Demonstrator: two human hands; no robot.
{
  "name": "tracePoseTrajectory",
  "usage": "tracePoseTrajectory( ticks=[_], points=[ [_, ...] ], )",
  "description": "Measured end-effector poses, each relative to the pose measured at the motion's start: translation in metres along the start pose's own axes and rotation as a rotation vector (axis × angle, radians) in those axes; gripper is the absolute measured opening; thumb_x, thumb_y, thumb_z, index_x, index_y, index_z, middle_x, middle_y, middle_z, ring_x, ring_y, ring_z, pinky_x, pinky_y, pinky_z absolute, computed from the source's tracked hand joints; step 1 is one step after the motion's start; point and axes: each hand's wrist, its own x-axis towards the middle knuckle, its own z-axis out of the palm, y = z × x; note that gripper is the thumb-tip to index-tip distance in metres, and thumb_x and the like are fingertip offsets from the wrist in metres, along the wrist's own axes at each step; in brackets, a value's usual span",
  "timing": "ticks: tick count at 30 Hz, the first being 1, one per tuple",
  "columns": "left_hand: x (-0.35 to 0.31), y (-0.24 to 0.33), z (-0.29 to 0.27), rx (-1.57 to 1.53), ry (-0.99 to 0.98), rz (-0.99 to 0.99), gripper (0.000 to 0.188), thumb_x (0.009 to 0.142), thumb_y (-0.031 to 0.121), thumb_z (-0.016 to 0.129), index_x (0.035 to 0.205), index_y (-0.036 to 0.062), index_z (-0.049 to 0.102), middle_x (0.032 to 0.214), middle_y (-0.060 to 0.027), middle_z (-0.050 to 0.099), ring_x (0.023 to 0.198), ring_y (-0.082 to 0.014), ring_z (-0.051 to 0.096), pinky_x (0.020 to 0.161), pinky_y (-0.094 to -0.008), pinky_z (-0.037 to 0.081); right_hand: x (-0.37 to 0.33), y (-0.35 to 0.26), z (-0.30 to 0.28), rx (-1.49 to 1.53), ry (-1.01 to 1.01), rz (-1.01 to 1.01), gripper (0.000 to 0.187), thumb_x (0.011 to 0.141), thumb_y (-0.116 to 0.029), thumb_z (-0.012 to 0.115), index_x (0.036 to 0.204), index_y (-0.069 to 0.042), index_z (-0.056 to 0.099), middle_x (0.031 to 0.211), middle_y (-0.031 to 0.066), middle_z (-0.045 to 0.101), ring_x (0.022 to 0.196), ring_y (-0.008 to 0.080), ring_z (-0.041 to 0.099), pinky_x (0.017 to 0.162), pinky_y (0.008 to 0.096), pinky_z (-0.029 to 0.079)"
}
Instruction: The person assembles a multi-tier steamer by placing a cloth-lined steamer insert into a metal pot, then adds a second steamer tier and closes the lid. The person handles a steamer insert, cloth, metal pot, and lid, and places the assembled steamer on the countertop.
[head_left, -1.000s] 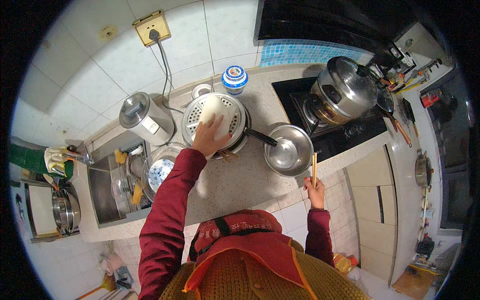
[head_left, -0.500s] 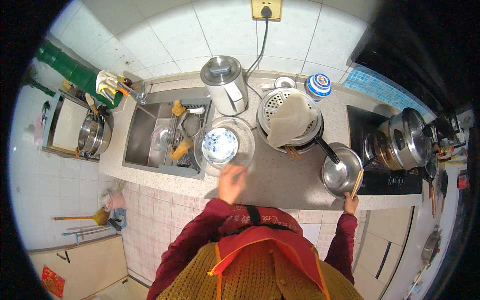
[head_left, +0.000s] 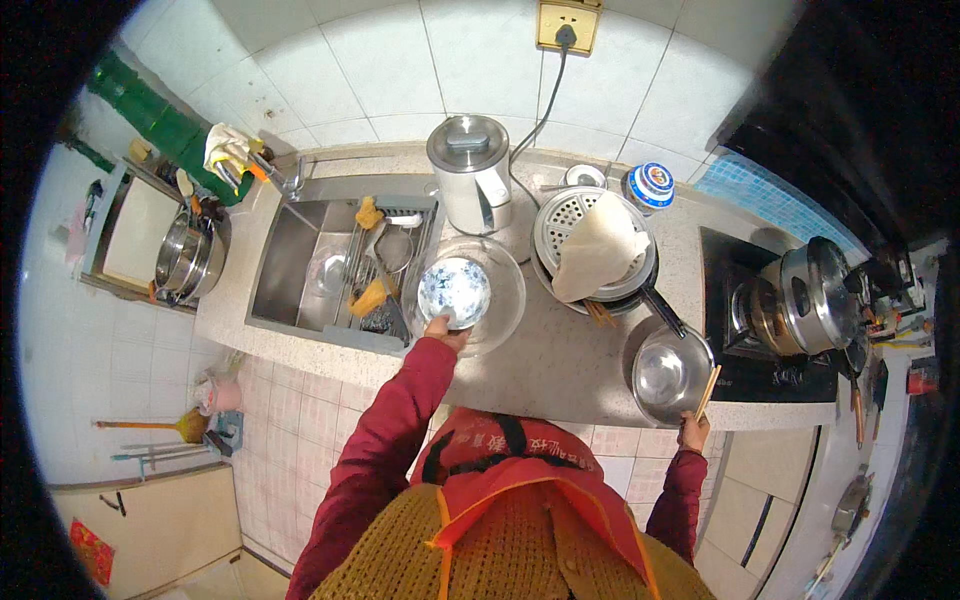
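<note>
My left hand [head_left: 447, 333] is closed on the near rim of a white bowl with blue flowers [head_left: 455, 286]. The bowl is within a wide clear glass bowl [head_left: 514, 305] by the sink; whether it touches the bottom cannot be told. At the counter's front edge on the right, my right hand [head_left: 693, 431] is closed round a pair of wooden chopsticks [head_left: 709, 392], which point up past its fingers. That hand is against the near rim of a shiny metal bowl [head_left: 662, 374], whose inside looks bare.
A steel electric appliance [head_left: 469, 180] stands behind the glass bowl. Right of it, a perforated steamer tray [head_left: 563, 217] with a pale cloth [head_left: 601, 250] rests on a pan with a black handle [head_left: 664, 310]. The sink [head_left: 290, 270] lies left; a lidded pot [head_left: 822, 295] stands on the stove.
My left hand has moved up to the flowered bowl and closed on its near rim. The right hand stays at the metal bowl with the chopsticks. The whole view has shifted slightly.
</note>
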Motion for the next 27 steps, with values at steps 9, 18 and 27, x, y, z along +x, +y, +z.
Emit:
tracePoseTrajectory(
  ticks=[9,18,27],
  points=[
    [0.003,0.000,0.014,0.148,-0.106,0.041,0.038,0.066,-0.011,0.042,0.104,-0.0106,0.048,0.108,-0.0243,0.054,0.094,-0.0405,0.057,0.087,-0.0495,0.052,0.003,0.009,-0.004,0.031,-0.001,-0.005,0.012,0.072,-0.010,0.065,0.079,-0.007,0.056,0.059,-0.0028,0.049,0.045,0.0066,0.042,0.041,0.0220,0.031],
    [-0.095,0.119,0.040,0.219,-0.305,0.289,0.046,0.069,-0.001,0.048,0.115,-0.0018,0.045,0.113,-0.0175,0.051,0.099,-0.0385,0.055,0.086,-0.0540,0.050,0.003,0.008,-0.010,-0.045,0.012,0.056,0.019,0.074,-0.016,0.068,0.082,-0.002,0.058,0.065,0.0022,0.055,0.053,0.0092,0.047,0.050,0.0232,0.037],
    [-0.169,0.268,0.046,1.415,0.374,2.146,0.065,0.066,-0.001,0.046,0.131,0.0066,0.040,0.118,-0.0217,0.043,0.110,-0.0392,0.043,0.099,-0.0420,0.031,-0.063,-0.131,0.020,-0.148,0.084,-0.209,0.019,0.085,-0.016,0.061,0.089,0.003,0.062,0.073,0.0057,0.063,0.071,0.0125,0.059,0.065,0.0256,0.045]
  ],
)
